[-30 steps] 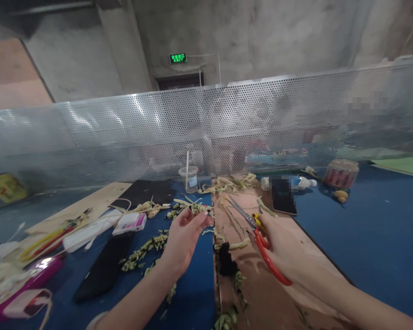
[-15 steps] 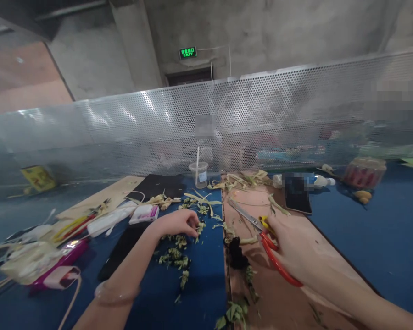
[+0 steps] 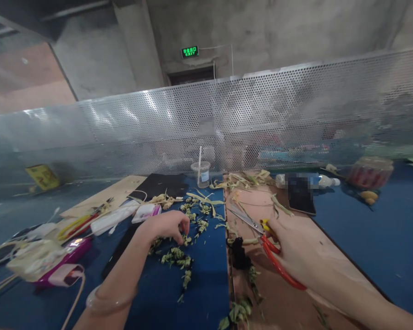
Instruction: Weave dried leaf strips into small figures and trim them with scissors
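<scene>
My left hand [image 3: 172, 225] hovers low over the blue tabletop, its fingers curled and the thumb a little apart from them. A pale green dried flower bit [image 3: 186, 239] lies by its fingertips; I see nothing held. Around it are more dried flower clippings [image 3: 176, 258], scattered in small clumps. My right hand [image 3: 289, 243] is wrapped round a pair of scissors [image 3: 248, 221] with red and yellow handles. Their metal blades point away and to the left, over a brown board [image 3: 251, 201]. Dry stalks [image 3: 248, 179] are heaped at the board's far end.
A clear cup [image 3: 203, 176] with a straw stands near a perforated metal partition [image 3: 179, 119]. At right are a phone [image 3: 301, 196], a bottle [image 3: 326, 182] and a lidded tub [image 3: 370, 173]. Pliers [image 3: 80, 224], cables and a magenta box [image 3: 67, 261] crowd the left.
My left hand has drawn back to the left, leaving a flower clump uncovered on the blue tabletop. My right hand keeps its hold on the scissors. The view has shifted slightly.
</scene>
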`<control>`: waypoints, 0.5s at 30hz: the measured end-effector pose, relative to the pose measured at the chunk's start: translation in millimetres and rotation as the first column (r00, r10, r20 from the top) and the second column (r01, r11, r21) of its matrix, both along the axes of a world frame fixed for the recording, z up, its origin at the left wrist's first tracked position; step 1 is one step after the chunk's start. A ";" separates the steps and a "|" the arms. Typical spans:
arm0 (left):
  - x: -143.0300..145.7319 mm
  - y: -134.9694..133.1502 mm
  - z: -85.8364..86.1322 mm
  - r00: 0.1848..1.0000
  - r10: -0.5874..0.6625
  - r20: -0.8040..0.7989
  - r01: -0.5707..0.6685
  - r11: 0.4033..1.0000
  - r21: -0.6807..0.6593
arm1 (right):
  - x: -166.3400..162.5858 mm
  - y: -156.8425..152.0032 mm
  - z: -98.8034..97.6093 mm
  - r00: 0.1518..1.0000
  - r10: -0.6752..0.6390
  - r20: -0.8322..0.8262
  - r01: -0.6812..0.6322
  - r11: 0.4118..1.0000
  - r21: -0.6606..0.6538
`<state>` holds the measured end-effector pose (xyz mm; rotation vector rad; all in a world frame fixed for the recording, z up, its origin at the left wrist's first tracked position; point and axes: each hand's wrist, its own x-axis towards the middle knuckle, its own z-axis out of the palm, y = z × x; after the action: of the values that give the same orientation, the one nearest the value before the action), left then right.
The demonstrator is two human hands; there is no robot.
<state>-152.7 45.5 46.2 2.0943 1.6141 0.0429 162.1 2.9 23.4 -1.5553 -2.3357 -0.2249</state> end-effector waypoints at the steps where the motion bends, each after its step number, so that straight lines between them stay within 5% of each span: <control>1: 1.1 -0.7 2.4 1.000 -0.003 0.029 0.003 1.000 0.017 | -1.5 -1.9 3.9 1.000 -0.004 -0.001 0.004 1.000 -0.013; 8: 24.1 -10.2 17.7 0.931 -0.076 0.356 0.037 0.993 0.115 | -6.6 -8.0 18.2 0.996 0.019 -0.084 -0.028 0.995 -0.097; 15: 62.4 -12.0 -3.3 0.722 -0.026 0.692 -0.068 0.992 0.108 | -9.2 -12.4 22.2 0.938 0.129 -0.323 -0.212 0.948 -0.239</control>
<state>-90.3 33.5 42.9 1.8051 1.1734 0.8622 152.9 -9.6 45.6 -1.3688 -2.3039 0.3670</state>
